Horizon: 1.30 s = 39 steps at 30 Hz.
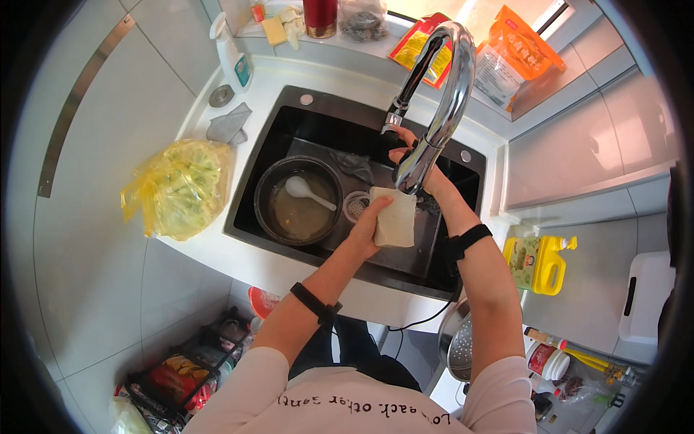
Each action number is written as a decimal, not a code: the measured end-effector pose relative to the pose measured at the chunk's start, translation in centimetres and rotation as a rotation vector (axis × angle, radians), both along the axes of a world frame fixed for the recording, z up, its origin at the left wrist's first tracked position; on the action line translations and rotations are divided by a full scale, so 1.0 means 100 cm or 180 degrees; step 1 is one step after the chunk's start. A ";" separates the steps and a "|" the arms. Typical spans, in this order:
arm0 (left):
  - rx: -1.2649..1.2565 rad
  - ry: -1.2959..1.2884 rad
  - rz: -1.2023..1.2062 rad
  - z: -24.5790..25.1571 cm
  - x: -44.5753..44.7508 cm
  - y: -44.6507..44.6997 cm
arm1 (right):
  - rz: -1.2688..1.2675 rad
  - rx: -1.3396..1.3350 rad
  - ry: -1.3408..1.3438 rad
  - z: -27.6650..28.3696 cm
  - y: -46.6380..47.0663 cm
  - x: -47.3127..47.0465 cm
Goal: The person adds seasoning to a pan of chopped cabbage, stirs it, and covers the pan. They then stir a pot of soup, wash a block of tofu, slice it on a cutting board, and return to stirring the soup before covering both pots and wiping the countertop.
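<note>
My left hand [370, 228] grips a pale block of tofu [396, 228] over the black sink [238, 217], thumb on its upper face. The block is just below the chrome faucet's spout [415, 173]; I cannot make out running water. At the foot of the faucet, the fingers of my right hand [402, 146] reach up to its base [393, 122]. The spout partly hides this hand, so its hold on the handle is unclear. Left of the block, a dark pot [260, 211] in the sink contains cloudy liquid and a white spoon [303, 190].
A strainer [356, 206] and a dark cloth [352, 165] lie in the sink. On the counter's left are a yellow bag of greens [187, 187], a grey rag [229, 123] and a spray bottle [233, 59]. A yellow jug [547, 266] stands at right.
</note>
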<state>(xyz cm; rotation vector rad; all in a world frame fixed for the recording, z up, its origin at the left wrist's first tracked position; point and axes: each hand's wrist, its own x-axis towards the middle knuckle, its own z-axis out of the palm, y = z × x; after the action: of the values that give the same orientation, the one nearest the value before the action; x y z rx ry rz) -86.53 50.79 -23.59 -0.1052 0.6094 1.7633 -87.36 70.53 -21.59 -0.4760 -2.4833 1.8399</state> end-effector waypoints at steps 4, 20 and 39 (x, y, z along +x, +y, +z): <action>-0.0046 -0.0006 0.0008 -0.011 0.002 0.004 | -0.0960 -0.0452 0.0059 0.000 -0.016 0.012; -0.1667 0.2114 0.1006 -0.016 0.014 -0.001 | -0.2044 -0.2972 0.0004 -0.014 -0.129 0.071; -0.1759 0.3633 0.1159 -0.026 0.000 -0.009 | -0.1933 -0.3702 0.0504 -0.007 -0.129 0.076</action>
<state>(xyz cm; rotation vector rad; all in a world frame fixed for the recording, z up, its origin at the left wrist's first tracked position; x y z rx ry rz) -86.54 49.91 -26.17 0.4767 1.9933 1.8455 -79.80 57.58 -22.34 -0.8766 -0.7645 2.5963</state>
